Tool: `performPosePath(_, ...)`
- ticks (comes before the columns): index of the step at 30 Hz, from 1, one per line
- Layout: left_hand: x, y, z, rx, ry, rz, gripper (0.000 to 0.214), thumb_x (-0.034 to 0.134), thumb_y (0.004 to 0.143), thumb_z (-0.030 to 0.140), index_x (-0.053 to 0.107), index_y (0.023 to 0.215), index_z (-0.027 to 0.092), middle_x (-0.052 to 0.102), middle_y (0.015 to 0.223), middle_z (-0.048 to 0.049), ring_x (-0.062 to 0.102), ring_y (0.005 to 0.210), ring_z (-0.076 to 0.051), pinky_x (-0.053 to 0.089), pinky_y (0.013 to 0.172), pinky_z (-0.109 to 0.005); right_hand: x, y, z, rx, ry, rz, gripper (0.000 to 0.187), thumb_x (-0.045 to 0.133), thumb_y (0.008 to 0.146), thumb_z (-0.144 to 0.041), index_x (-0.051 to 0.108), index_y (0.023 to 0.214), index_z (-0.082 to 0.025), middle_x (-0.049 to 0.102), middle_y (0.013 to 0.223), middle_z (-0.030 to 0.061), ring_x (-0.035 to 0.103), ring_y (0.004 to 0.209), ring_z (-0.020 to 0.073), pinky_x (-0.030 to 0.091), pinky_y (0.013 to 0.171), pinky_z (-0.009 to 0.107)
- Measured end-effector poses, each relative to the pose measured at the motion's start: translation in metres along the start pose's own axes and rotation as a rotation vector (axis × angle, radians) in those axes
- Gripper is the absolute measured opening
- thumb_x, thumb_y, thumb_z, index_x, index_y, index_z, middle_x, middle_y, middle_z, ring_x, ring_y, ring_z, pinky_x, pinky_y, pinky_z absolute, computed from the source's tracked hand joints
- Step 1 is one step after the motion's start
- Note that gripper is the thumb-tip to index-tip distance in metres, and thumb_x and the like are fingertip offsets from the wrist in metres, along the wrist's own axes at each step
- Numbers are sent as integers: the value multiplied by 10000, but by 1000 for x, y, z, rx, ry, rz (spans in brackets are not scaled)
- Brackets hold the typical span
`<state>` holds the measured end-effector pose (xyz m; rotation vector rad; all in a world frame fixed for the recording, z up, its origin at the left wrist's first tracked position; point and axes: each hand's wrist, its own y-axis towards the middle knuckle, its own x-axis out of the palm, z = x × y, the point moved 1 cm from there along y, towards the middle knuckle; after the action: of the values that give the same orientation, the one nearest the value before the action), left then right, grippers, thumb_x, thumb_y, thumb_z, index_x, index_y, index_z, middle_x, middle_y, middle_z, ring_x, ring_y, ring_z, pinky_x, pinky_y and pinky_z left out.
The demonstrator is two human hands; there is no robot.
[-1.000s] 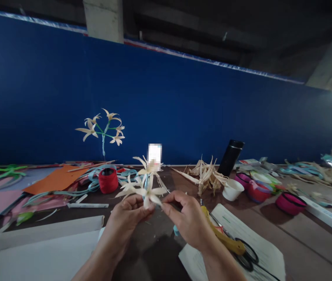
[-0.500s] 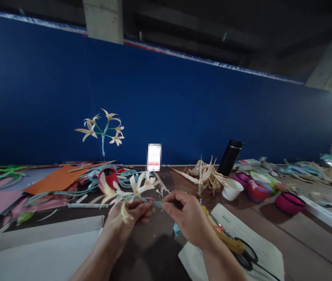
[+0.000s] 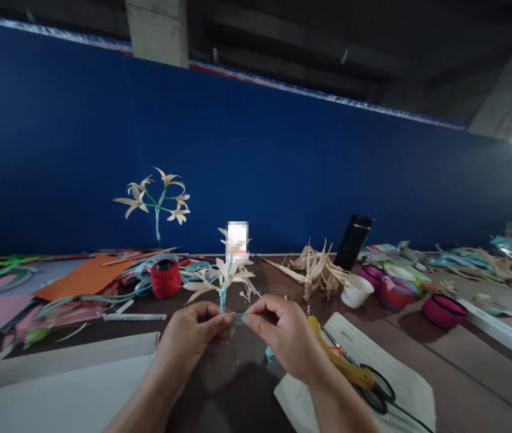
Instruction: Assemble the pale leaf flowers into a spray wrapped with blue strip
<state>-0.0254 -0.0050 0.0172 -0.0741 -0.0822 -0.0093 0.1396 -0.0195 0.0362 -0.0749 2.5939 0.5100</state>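
Observation:
My left hand (image 3: 197, 331) is closed on the stem of a handmade flower spray (image 3: 226, 275), held upright. Cream petals spread above the fingers, and light blue tape wraps the stem. Between the two hands a short strip of pale blue tape (image 3: 237, 316) runs sideways from the stem. The fingertips of my right hand (image 3: 285, 337) pinch the strip's other end. Below that hand, a small light blue piece (image 3: 270, 355), perhaps the tape roll, is partly hidden. A similar finished-looking flower spray (image 3: 158, 204) stands at the back left.
To the right lie black-handled scissors (image 3: 379, 388) and a yellow-handled tool (image 3: 350, 370) on printed paper (image 3: 411, 385). Behind are dried husks (image 3: 319, 270), a white cup (image 3: 357, 291) and a black flask (image 3: 354, 243). A red roll (image 3: 165, 279) and orange paper (image 3: 84, 278) are left.
The flower spray has turned from lying sideways over my left hand to upright above it. My right hand still pinches the tape strip, almost in the same place.

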Motion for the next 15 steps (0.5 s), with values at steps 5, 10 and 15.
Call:
performPosePath(5,-5,4,-4,79,153,-11,322,703,568,418,507,514,168,538,452,52,455,453,-84,354,481,-198,4,0,1,19,12,-7,106,615,762,-272,655,730,-179,629,653,-31,537,611,98,384,570,189)
performPosePath(10,-6,1,-2,156,368,113,354,647,615,491,502,525,181,475,428,62,428,468,-103,302,474,-213,9,1,6,9,19,-14,100,624,761,-272,640,722,-181,611,646,-36,516,603,90,374,570,183)
performPosePath(15,-6,0,-1,207,451,67,318,587,687,482,541,597,180,586,569,28,497,579,-128,359,557,-227,13,2,10,-12,5,-2,101,606,775,-265,635,731,-180,597,639,-36,506,601,88,369,563,180)
